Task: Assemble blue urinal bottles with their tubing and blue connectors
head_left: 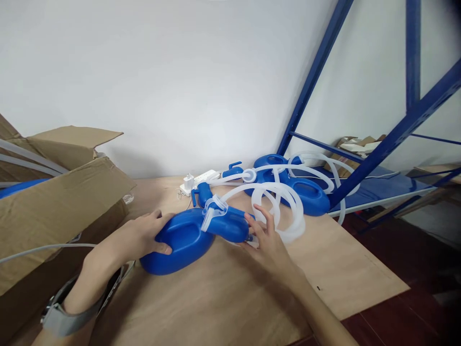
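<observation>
A blue plastic urinal bottle (182,247) with a moulded handle lies on its side on the wooden table. My left hand (149,235) grips its rounded left end, thumb on the near side and fingers over the top. Against the bottle's right side is a blue cup-shaped urinal head (228,228), with a white plastic clip (215,211) across its left end. My right hand (266,242) has thumb and fingers around the head's right end, near a small fitting; the other fingers are raised. A coiled translucent hose (293,206) runs behind that hand.
More blue bottles (308,194) with hoses lie at the table's back right, beside a blue metal shelf frame (313,67). A white power strip (207,178) with a plugged-in adapter sits near the wall. An open cardboard box (68,206) holding hoses stands at left.
</observation>
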### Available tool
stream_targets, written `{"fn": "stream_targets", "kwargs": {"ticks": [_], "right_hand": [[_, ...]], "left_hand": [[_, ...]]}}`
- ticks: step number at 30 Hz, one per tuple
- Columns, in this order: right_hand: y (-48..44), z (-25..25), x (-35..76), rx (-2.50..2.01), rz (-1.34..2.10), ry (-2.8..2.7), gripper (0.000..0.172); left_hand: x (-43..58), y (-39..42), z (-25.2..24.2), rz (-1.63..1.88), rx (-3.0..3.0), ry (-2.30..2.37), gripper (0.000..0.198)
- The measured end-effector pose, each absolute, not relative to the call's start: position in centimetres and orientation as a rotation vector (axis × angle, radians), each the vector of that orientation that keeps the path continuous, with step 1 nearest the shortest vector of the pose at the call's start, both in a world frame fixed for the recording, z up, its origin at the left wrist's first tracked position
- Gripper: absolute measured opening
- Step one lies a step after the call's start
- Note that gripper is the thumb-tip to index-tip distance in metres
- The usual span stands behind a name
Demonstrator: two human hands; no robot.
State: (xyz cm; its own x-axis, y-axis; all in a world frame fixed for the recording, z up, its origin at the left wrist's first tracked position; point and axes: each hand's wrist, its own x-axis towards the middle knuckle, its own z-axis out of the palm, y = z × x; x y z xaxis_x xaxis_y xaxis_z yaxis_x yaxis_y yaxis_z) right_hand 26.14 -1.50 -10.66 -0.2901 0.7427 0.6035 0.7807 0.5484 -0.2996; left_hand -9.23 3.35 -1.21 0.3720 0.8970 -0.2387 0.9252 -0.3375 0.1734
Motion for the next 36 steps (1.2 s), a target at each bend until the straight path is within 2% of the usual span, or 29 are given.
{"fn": "stream_targets", "kwargs": {"ticks": [2, 3, 6, 8, 11, 16, 20, 24, 27, 29, 34, 36], "right_hand": [[-1.4, -11.0, 26.3, -1.305, 0.102, -2.039, 0.094], [-1.4, -11.2, 26.4, -1.364, 0.189, -2.029, 0.100], [-1.4, -11.4, 26.4, -1.531, 0.363, -2.020, 0.106], [-1.5, -11.2, 26.4, -1.531, 0.364, -2.017, 0.108], [-1.7, -10.2, 26.2, -1.385, 0.159, -1.997, 0.103], [-2.8, -6.8, 25.7, -1.064, -0.153, -2.075, 0.077], [-4.6, -4.1, 26.6, -1.203, -0.169, -2.266, 0.077], [-5.5, -3.0, 27.8, -1.229, 0.013, -2.054, 0.086], [-5.1, -1.9, 27.5, -1.115, 0.085, -1.739, 0.106], [-4.6, -0.6, 26.7, -1.136, 0.181, -1.662, 0.112], [-3.6, 2.4, 24.2, -1.258, 0.728, -1.808, 0.100], [-3.2, 2.5, 23.7, -1.270, 0.911, -1.823, 0.103]], "left_hand": [[-9.1, 3.3, -0.9, -0.034, 2.418, 1.496, 0.039], [-8.8, 3.2, -0.7, 0.010, 2.444, 1.447, 0.034], [-7.8, 2.5, -0.2, 0.121, 2.495, 1.333, 0.034], [-6.9, 2.1, 0.2, 0.214, 2.522, 1.251, 0.035], [-5.7, 1.7, 0.6, 0.353, 2.509, 1.135, 0.034], [-4.6, 1.7, 0.9, 0.637, 2.395, 1.130, 0.037], [-4.7, 1.9, 1.0, 0.772, 2.304, 1.251, 0.041], [-4.7, 1.9, 0.9, 0.871, 2.225, 1.298, 0.046], [-4.2, 1.7, 0.6, 0.897, 2.274, 1.212, 0.042], [-3.6, 1.6, 0.3, 0.899, 2.332, 1.173, 0.040], [-2.1, 1.5, -0.8, 0.995, 2.344, 1.170, 0.035], [-1.6, 1.6, -1.3, 1.087, 2.307, 1.169, 0.032]]}}
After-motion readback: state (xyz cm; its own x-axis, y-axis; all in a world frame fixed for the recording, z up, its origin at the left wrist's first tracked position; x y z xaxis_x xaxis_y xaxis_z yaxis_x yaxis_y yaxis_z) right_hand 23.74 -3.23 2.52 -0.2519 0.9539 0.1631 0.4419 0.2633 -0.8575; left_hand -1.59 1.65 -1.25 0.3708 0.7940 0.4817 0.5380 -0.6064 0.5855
